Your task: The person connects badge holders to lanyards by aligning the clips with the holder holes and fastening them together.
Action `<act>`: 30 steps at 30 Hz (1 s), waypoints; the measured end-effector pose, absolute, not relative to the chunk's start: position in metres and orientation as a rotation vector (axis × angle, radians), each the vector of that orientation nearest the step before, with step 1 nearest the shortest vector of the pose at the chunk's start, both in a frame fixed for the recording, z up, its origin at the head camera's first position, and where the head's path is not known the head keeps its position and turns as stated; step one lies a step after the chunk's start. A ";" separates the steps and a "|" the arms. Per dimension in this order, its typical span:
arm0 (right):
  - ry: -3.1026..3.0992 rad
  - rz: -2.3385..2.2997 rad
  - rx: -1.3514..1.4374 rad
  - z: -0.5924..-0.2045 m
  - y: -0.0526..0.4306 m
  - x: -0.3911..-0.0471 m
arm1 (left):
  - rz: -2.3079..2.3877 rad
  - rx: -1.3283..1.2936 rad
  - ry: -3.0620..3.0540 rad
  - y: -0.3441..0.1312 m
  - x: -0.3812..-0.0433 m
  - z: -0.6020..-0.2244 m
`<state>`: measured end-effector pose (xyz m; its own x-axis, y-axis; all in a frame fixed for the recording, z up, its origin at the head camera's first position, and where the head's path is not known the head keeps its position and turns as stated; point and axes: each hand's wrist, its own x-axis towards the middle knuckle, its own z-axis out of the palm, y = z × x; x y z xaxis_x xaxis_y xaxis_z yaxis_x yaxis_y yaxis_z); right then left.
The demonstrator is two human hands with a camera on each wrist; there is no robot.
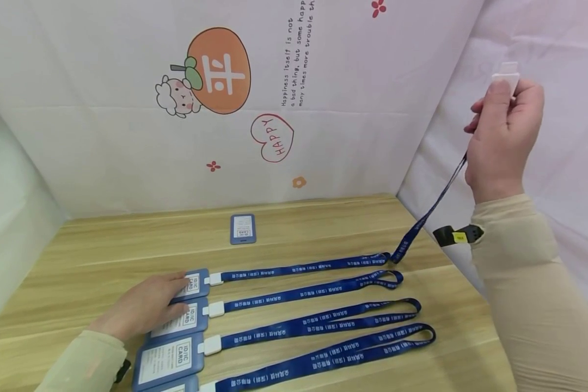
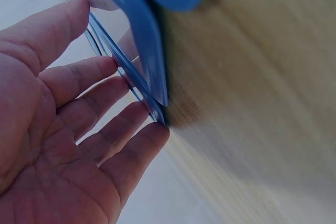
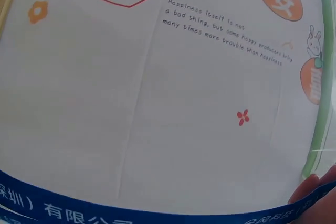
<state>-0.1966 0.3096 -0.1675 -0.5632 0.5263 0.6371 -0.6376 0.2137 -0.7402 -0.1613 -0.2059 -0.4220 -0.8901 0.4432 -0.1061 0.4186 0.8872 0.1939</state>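
My right hand (image 1: 502, 130) is raised at the right and pinches the white clip (image 1: 507, 76) of a blue lanyard (image 1: 426, 218). The strap hangs down to the table beside the loop of the farthest laid-out lanyard (image 1: 299, 268). My left hand (image 1: 144, 305) rests over the two farthest blue card holders, its fingers extended. In the left wrist view its fingertips touch the edge of a card holder (image 2: 139, 80). Several card holders lie in an overlapping column, each with a white clip (image 1: 213, 344) and a strap stretched rightward.
A loose blue card holder (image 1: 243, 228) without a strap lies near the back of the wooden table (image 1: 127, 239). Behind it hangs a white printed cloth (image 1: 127, 163). Another white cloth (image 1: 563, 136) closes off the right side.
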 end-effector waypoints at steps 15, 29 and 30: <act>-1.713 1.553 0.253 -0.207 0.278 -0.200 | 0.267 0.663 2.914 -0.207 -0.160 -0.421; -2.128 1.417 0.259 -0.288 0.253 -0.202 | 0.290 0.658 2.916 -0.206 -0.160 -0.420; -2.141 1.425 0.265 -0.293 0.251 -0.202 | 0.288 0.658 2.918 -0.206 -0.160 -0.420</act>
